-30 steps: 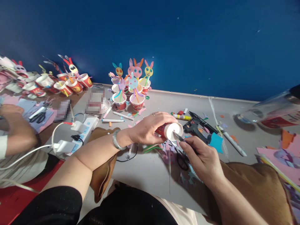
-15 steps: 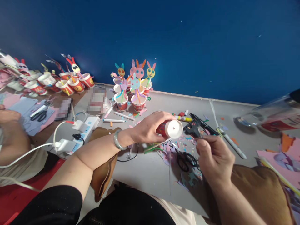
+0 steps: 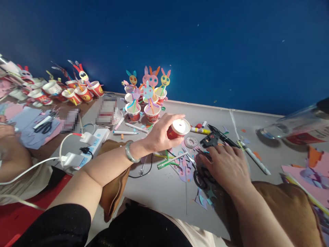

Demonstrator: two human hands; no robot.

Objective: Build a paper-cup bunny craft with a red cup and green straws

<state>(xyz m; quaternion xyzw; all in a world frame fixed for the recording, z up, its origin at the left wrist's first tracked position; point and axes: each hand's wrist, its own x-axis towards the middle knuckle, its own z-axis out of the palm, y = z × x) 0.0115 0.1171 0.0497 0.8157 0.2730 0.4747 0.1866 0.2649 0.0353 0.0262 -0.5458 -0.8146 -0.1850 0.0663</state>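
Observation:
My left hand (image 3: pixel 160 135) is wrapped round a red paper cup (image 3: pixel 174 136). The cup is upside down, its white base facing up with a small dark spot near the middle. My right hand (image 3: pixel 226 168) is low over the table, palm down, fingers stretched forward and partly hiding a pair of black-handled scissors (image 3: pixel 199 180). Just beyond its fingertips lies a black glue gun (image 3: pixel 210 139). Between the hands are a roll of clear tape (image 3: pixel 191 142), green straws (image 3: pixel 166 164) and purple paper scraps (image 3: pixel 183 171).
Paper cups with rabbit-faced figures (image 3: pixel 152 111) stand near the blue wall. A power strip (image 3: pixel 95 144) with plugged-in chargers lies at left, beside another person's arm (image 3: pixel 15 151). Markers (image 3: pixel 125 132), a large clear bottle (image 3: pixel 290 127) and a brown cushion (image 3: pixel 285 209) surround the work area.
My left hand has shifted slightly left and tipped the cup's base more upward. My right hand has gone from a closed pinch to stretched fingers, lower on the table. The tape roll now shows.

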